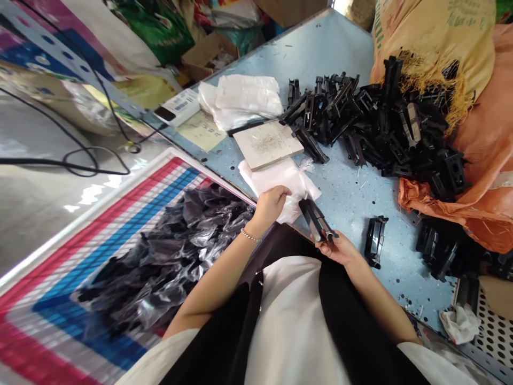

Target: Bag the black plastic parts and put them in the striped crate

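My right hand (336,247) grips a long black plastic part (316,219) by its lower end, at the table's near edge. The part's far end lies at the edge of a stack of thin, translucent plastic bags (286,179). Over these bags is my left hand (273,203), fingers curled in and thumb against them. Whether a bag's edge is pinched there, I cannot make out. A pale flat board (267,144) rests on the rear part of the bags. To the right of my right hand, a single similar black part (375,241) lies on the blue table.
A large heap of black parts (340,107) spills from woven sacks (476,133) on the right. At left stands a striped container (92,224) with bagged dark pieces (176,256). More bags (248,96) and a white box (180,107) sit farther back on the blue table (320,48).
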The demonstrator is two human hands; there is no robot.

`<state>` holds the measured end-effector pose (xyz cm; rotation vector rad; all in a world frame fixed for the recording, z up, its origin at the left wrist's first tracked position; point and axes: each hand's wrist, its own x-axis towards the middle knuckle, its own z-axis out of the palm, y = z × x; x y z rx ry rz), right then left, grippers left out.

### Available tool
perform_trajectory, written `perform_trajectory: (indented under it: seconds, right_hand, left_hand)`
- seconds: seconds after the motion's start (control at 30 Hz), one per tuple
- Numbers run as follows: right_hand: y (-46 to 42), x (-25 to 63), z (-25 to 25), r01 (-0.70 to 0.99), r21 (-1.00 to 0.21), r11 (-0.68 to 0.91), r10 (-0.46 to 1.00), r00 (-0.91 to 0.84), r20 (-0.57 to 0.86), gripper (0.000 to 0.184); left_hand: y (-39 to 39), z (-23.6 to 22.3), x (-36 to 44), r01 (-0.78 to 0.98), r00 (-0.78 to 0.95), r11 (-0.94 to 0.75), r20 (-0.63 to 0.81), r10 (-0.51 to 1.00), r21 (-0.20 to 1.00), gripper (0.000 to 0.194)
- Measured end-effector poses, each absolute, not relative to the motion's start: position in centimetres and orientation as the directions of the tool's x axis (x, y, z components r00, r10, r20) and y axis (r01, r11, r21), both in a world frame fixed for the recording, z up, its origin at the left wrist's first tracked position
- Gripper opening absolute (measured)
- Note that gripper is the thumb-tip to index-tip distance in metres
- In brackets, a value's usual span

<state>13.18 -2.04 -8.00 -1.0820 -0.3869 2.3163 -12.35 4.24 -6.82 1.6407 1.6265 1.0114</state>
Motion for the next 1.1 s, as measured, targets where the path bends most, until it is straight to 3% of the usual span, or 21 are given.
perform_trajectory:
  seconds: [0.07,0.17,0.37,0.47,0.67,0.87,0.93,1.03,1.1]
  right_hand:
    - [-2.3,13.5,-7.4,-0.391,-0.469,-0.792,0.610,-0.526,-0.592,0.021]
    - [-2.6,13.9,-6.3,-0.376,-0.503,-0.779,0.625,-0.539,-0.565,0.020]
    - [-3.3,16.3,-5.4,-0.433,-0.548,-0.716,0.698,-0.483,-0.529,0.023]
    - [-3.6,17.8,-5.0,-0.472,-0.550,-0.689,0.725,-0.467,-0.507,0.028]
    - [-4.0,17.1,-3.8,-0.486,-0.555,-0.675,0.727,-0.567,-0.387,0.030]
    - [-3.3,14.3,-5.8,-0.449,-0.400,-0.799,0.596,-0.677,-0.432,0.034]
    - [-2.9,13.7,-7.0,-0.401,-0.329,-0.855,0.518,-0.700,-0.493,0.030]
    - [-2.7,13.4,-8.2,-0.374,-0.266,-0.889,0.458,-0.700,-0.547,0.027]
    - [-2.8,13.5,-8.5,-0.389,-0.248,-0.887,0.460,-0.703,-0.542,0.029]
  left_hand:
    - [4.1,-6.9,-12.5,0.522,-0.034,-0.087,0.123,0.992,0.848,0.017]
    - [4.3,-7.2,-12.3,0.418,-0.110,0.014,0.035,0.993,0.908,0.006]
    - [4.9,-7.6,-11.8,0.043,-0.050,0.128,-0.126,0.991,0.991,0.026]
    - [5.0,-7.5,-11.7,0.056,-0.077,0.134,-0.130,0.989,0.989,0.034]
    - [5.1,-7.7,-11.6,0.011,0.032,0.178,-0.178,0.984,0.984,0.035]
    - [5.1,-8.1,-11.7,-0.028,0.053,0.202,-0.201,0.978,0.979,0.034]
    - [4.7,-8.1,-11.8,-0.006,0.017,0.149,-0.148,0.989,0.989,0.025]
    - [4.1,-7.8,-12.2,0.254,-0.025,-0.043,0.051,0.998,0.966,0.004]
    - [3.7,-7.4,-12.5,0.461,0.031,-0.180,0.187,0.982,0.869,0.022]
